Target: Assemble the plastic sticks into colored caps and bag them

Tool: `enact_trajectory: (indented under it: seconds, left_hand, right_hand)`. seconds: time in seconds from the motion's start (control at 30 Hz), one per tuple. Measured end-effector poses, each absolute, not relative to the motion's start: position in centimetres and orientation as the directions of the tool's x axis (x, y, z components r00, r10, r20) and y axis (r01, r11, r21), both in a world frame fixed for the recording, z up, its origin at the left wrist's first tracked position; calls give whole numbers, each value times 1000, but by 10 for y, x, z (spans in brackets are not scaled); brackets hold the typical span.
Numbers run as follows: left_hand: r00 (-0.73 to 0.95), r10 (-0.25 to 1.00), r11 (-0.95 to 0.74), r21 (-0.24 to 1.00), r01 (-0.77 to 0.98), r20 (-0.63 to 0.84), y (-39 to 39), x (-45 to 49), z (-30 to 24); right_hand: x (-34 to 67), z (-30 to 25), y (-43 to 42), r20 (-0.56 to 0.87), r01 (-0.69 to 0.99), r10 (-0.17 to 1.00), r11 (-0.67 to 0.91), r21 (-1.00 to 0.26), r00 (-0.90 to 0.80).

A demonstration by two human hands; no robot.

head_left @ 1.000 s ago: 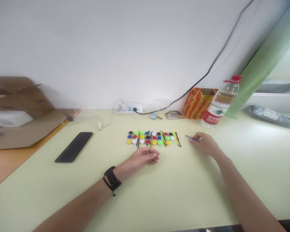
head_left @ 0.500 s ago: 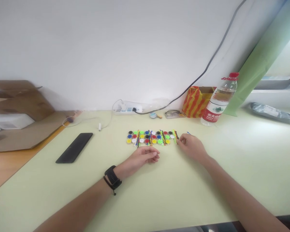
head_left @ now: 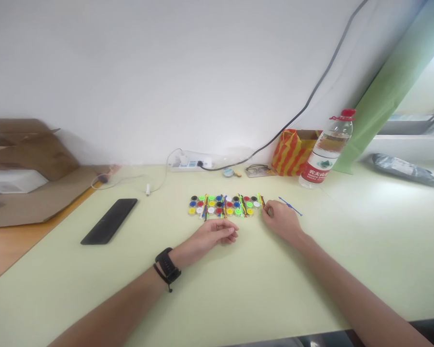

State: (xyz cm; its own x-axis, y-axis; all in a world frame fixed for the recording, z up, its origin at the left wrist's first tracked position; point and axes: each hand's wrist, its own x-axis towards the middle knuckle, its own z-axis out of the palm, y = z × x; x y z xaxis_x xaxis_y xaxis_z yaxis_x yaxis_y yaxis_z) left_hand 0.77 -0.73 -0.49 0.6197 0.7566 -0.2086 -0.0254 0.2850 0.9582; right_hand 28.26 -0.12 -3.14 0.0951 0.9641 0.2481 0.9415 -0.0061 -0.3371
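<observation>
My left hand [head_left: 215,233] rests loosely on the table just below the coloured pieces, its fingers relaxed and apart, holding nothing. Small round discs [head_left: 229,205] in black, green, blue, red, white and yellow lie in rows. Between their columns lie bundles of thin coloured plastic sticks [head_left: 243,206]. At the row's right end, my right hand [head_left: 281,219] has its fingers curled together against the last bundle of sticks [head_left: 261,201]. Whatever its fingertips hold is hidden. A single blue stick [head_left: 291,206] lies on the table behind that hand.
A black phone-like slab [head_left: 109,221] lies left. Along the wall are a power strip [head_left: 190,162], glasses [head_left: 256,169], a striped bag [head_left: 291,152] and a water bottle [head_left: 323,154]. A cardboard box [head_left: 68,193] stands far left; a grey plastic package [head_left: 407,169] lies right.
My right hand has shifted slightly left and down against the end bundle, uncovering more of the blue stick behind it. My left hand has hardly moved.
</observation>
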Motion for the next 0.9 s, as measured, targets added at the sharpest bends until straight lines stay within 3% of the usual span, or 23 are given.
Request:
enact_trajectory:
  seconds: [0.9]
  left_hand:
    - [632,745,278,961,-5,-212,-8,7,-5]
  right_hand:
    - [285,-36,2,256,921,950,-69,-383,178]
